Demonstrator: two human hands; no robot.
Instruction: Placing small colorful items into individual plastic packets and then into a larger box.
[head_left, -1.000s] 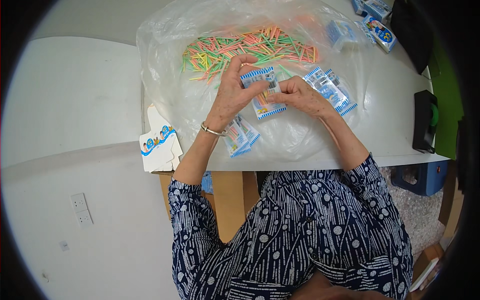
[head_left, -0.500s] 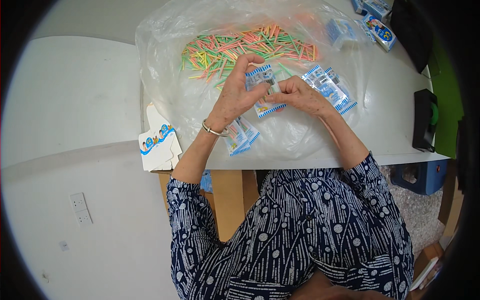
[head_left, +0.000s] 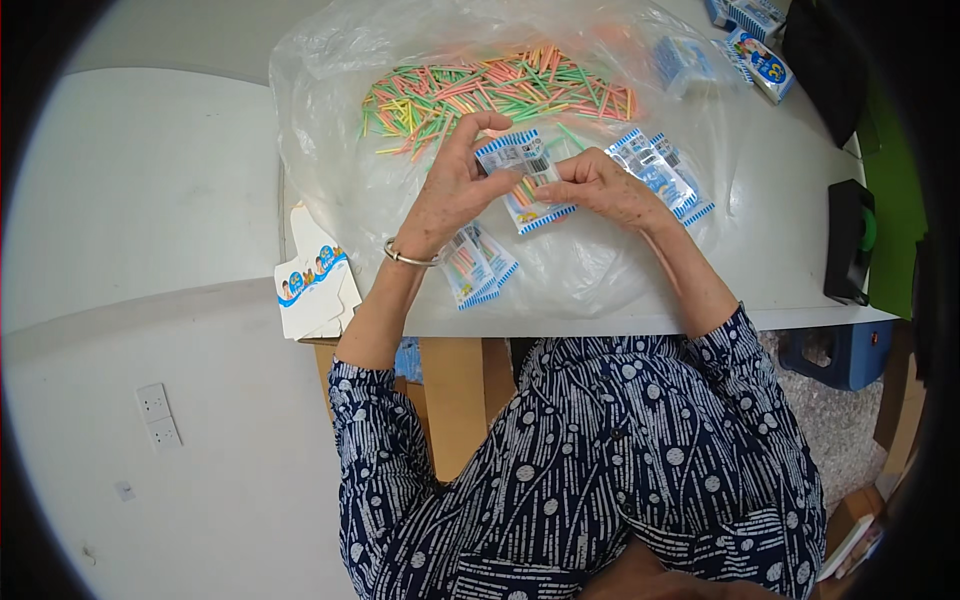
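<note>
A small clear packet point(head_left: 518, 160) with blue-striped ends is held up between my hands, and coloured sticks show inside it. My left hand point(head_left: 450, 200) grips its left side, the thumb across the front and the fingers curled behind. At the packet's lower right edge, my right hand point(head_left: 612, 195) pinches it between thumb and fingers. Just beyond lies a heap of thin pink, green and yellow sticks point(head_left: 500, 90) on a clear plastic sheet point(head_left: 330, 120). Filled packets point(head_left: 478, 268) lie beside my left wrist. More striped packets point(head_left: 655, 175) overlap next to my right hand.
Flattened white and blue cartons point(head_left: 318, 290) stand at the table's left edge. Small blue and white boxes point(head_left: 762, 68) lie at the far right. A black tape dispenser point(head_left: 848, 240) sits near the right edge, with a blue stool point(head_left: 840, 355) below.
My left hand has shifted slightly left and turned a little. The packet's upper end has tilted left with it, while my right hand stays almost in place.
</note>
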